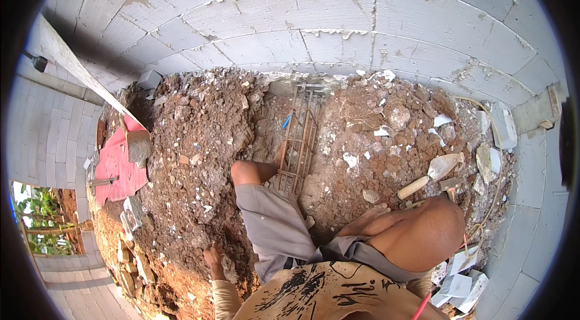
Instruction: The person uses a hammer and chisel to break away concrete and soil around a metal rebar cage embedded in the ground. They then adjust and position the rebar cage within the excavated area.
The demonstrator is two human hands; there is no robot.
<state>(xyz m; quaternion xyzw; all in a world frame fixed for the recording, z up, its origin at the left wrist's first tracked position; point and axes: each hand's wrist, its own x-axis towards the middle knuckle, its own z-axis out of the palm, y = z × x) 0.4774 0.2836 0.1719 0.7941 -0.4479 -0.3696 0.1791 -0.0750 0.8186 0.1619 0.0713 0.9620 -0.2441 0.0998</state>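
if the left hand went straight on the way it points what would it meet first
Your left hand would likely meet the brown soil first; whether it already touches is unclear.

Well ahead of our left hand (212,255), we see a wall of pale grey rectangular blocks (278,9), its joints streaked with mortar. Around the hand lies an uneven floor of brown, stony earth (181,184). Far left of it, daylit green leaves (45,202) show through a rectangular opening in a grey block side wall (51,126); another block wall (528,166) stands far right.
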